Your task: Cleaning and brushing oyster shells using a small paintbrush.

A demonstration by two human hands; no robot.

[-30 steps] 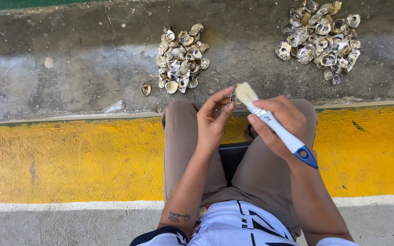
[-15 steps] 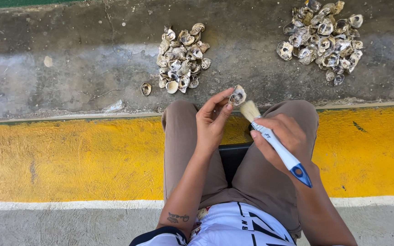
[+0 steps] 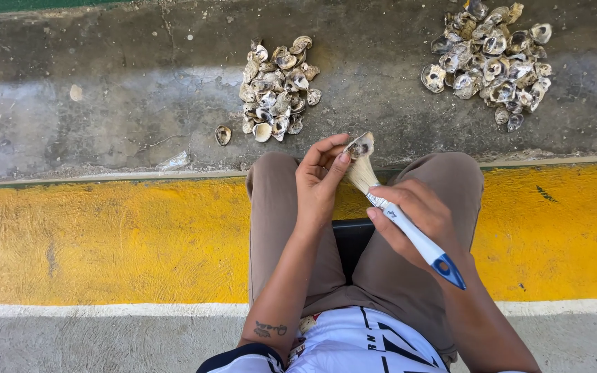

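Pinching a small shell (image 3: 361, 146) between raised fingertips above the knees, the left hand (image 3: 320, 181) bends at the wrist. Beside it, the right hand (image 3: 419, 217) grips a white-handled brush (image 3: 409, 231), bristles touching the shell.

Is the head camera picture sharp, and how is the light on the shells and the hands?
Head view: bright, even daylight, with no strong glare; the shell in the left hand and the brush in the right hand are sharp, and both shell piles show clear detail; the curb lines bend slightly, a mild wide-angle distortion.
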